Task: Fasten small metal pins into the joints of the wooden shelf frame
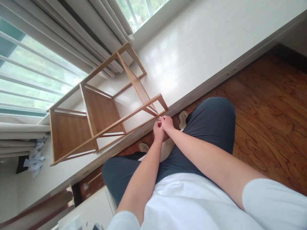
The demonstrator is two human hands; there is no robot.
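A wooden shelf frame lies on its side on the white bench top, with several brown panels set inside it. My left hand and my right hand meet fingertip to fingertip just off the frame's near right corner. Fingers of both hands are closed in a pinch. Whatever they hold, if anything, is too small to make out. Close beyond the fingertips is the end of a shelf rail; I cannot tell whether they touch it.
The white bench top runs along barred windows and grey curtains. Crumpled papers lie at its left end. A white surface with small items stands at lower left. Wooden floor extends at right.
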